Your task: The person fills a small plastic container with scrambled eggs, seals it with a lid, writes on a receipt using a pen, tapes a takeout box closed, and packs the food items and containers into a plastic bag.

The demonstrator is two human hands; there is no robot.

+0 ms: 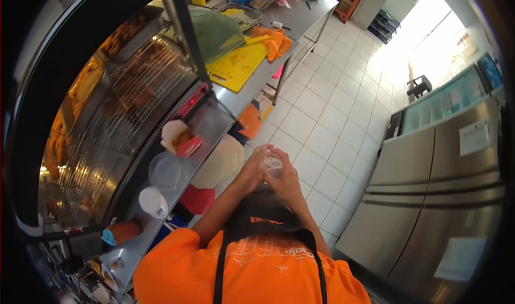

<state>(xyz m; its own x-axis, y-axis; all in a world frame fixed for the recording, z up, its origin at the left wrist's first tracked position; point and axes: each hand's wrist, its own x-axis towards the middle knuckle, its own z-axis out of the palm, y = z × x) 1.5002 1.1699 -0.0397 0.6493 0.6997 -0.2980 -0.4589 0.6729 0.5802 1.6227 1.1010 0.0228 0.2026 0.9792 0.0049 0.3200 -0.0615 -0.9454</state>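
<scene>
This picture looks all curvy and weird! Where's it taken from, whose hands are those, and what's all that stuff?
There's no robot here. A person in an orange shirt wears a camera on their head, looking forward and down, so you see roughly what's before them. The edges look curved and dark.

Their left hand and right hand meet in front, around something clear, like thin plastic. I can't tell exactly what it is.

Beside them, on a metal counter, are an open red-and-white box, a clear round container and a white tub. The tall cabinet holds food on racks.
</scene>
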